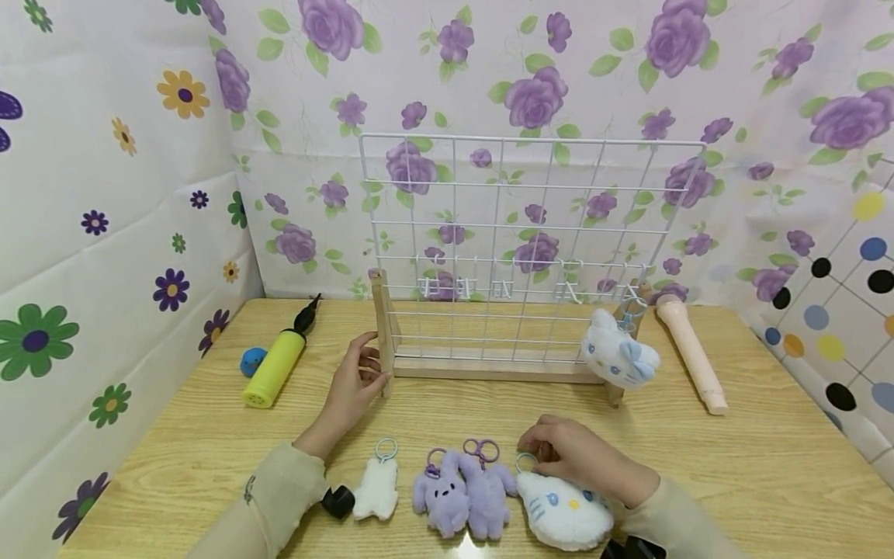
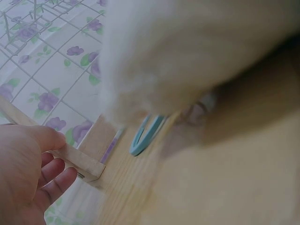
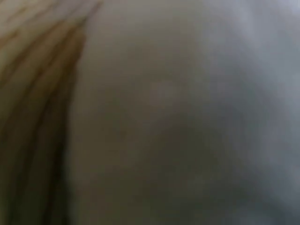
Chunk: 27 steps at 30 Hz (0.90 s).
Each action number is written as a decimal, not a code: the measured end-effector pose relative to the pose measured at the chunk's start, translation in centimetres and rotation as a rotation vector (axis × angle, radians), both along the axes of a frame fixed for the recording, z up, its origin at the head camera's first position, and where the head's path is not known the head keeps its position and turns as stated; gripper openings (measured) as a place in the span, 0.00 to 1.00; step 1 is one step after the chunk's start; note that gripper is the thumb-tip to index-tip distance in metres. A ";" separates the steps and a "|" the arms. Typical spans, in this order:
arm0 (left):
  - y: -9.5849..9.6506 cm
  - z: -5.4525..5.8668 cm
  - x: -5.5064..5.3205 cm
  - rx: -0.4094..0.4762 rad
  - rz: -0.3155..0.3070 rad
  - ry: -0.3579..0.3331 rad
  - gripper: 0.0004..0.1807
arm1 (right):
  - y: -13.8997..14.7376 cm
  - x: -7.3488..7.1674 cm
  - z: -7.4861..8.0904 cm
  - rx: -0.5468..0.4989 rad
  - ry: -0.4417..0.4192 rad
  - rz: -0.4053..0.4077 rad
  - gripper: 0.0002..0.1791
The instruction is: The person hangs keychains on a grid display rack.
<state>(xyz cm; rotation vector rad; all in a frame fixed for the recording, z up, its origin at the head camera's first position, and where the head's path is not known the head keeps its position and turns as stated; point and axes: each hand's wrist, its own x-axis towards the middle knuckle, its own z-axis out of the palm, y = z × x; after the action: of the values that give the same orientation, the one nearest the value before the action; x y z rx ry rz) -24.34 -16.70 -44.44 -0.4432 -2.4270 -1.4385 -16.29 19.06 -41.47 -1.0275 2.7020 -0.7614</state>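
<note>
Closest to you, your right hand (image 1: 583, 458) curls its fingers at the pale ring (image 1: 518, 462) of a cat plush (image 1: 562, 516) lying on the table (image 1: 433, 415); whether they've pinched it, I can't tell. Looks like you're taking up that charm while steadying the rack (image 1: 499, 370), so the next move wants a sure hold on the ring before any lift. Beside it, two purple plushes (image 1: 486, 501), then one small white plush (image 1: 375, 491): four lying down. Further on, your left hand (image 1: 356, 380) lightly grips the left wooden post (image 1: 383, 330), fingers loosely bent. One more cat plush hangs at the rack's right end, making five; the hooks (image 1: 503, 289) are too fine to count. Out to the sides: one pink tube (image 1: 691, 353), one yellow pump (image 1: 277, 367), one blue ball (image 1: 251, 361).
</note>
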 end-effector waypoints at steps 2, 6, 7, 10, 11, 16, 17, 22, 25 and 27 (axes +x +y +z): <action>0.0 0.0 0.0 -0.002 -0.001 -0.003 0.37 | 0.0 0.0 -0.1 0.000 0.004 0.001 0.13; 0.1 0.1 0.0 0.000 -0.002 -0.004 0.37 | 0.0 0.0 -0.2 0.002 0.022 0.000 0.12; 0.1 0.1 0.0 0.002 -0.002 -0.005 0.37 | 0.0 0.0 -0.3 0.003 0.025 -0.002 0.12; 0.1 0.0 -0.1 0.004 -0.001 -0.003 0.37 | -0.1 0.0 -0.4 0.000 0.022 -0.014 0.11; 0.1 0.0 -0.1 0.005 0.001 -0.003 0.37 | -0.1 0.0 -0.4 -0.001 0.021 -0.016 0.11; 0.1 -0.1 -0.1 0.001 0.008 -0.004 0.37 | -0.1 -0.1 -0.6 -0.013 -0.005 -0.043 0.11; 0.1 -0.1 -0.1 0.000 0.008 -0.003 0.37 | -0.1 -0.1 -0.6 -0.018 -0.015 -0.049 0.10; 0.0 -0.2 -0.1 0.000 0.003 -0.002 0.37 | 0.0 -0.2 -0.6 -0.066 -0.081 -0.058 0.09; 0.1 -0.2 -0.1 0.000 0.007 -0.005 0.37 | 0.2 -0.2 -0.6 -0.100 -0.117 -0.054 0.08; 0.1 -0.2 -0.1 -0.002 0.006 0.004 0.37 | 0.2 -0.2 -0.6 -0.121 -0.138 -0.052 0.08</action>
<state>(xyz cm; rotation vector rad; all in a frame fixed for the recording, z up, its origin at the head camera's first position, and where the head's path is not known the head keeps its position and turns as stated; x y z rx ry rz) -24.43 -16.61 -44.59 -0.4390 -2.4252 -1.4315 -16.46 19.30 -42.06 -0.8960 2.6020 -0.9781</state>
